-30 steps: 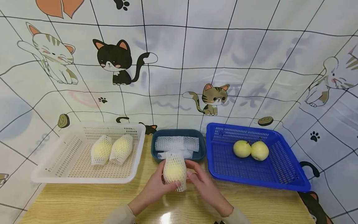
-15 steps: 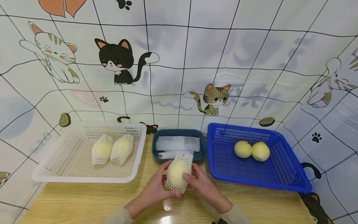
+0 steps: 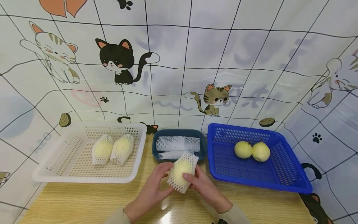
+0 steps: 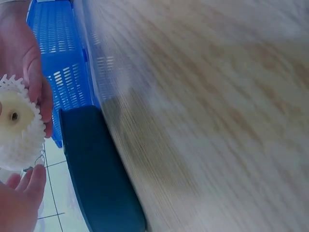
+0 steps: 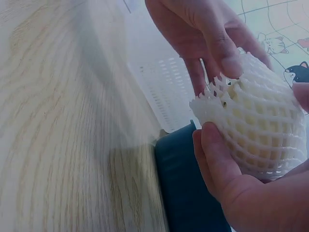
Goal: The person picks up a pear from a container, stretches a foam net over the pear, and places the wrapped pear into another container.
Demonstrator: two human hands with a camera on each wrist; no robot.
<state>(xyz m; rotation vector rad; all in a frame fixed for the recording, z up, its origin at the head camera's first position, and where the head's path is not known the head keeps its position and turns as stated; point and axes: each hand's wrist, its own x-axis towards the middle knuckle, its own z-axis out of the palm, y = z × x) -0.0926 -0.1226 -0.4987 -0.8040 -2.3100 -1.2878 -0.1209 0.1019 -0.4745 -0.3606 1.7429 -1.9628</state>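
A pale yellow pear (image 3: 181, 172) in a white foam net sleeve is between my two hands above the table, tilted, its open lower end towards me. My right hand (image 3: 205, 186) grips it from the right, thumb across the front of the net. My left hand (image 3: 153, 186) is around its left side, fingertips at the upper edge and thumb by the sleeve's lower end. In the left wrist view the bare end of the pear (image 4: 14, 116) shows inside the jagged net edge. The right wrist view shows the left thumb at the rim of the foam net (image 5: 260, 116).
Behind the hands stands a dark teal tray (image 3: 155, 155) with flat foam net sleeves (image 3: 177, 143). At left, a white basket (image 3: 84, 179) has two netted pears (image 3: 102, 150). A blue basket (image 3: 223, 168) at right contains two bare pears (image 3: 242, 149). A printed cat curtain hangs behind.
The netted pear has turned from upright to leaning right and come slightly right. The right thumb has moved onto its front, while the left hand has eased back to the left side.
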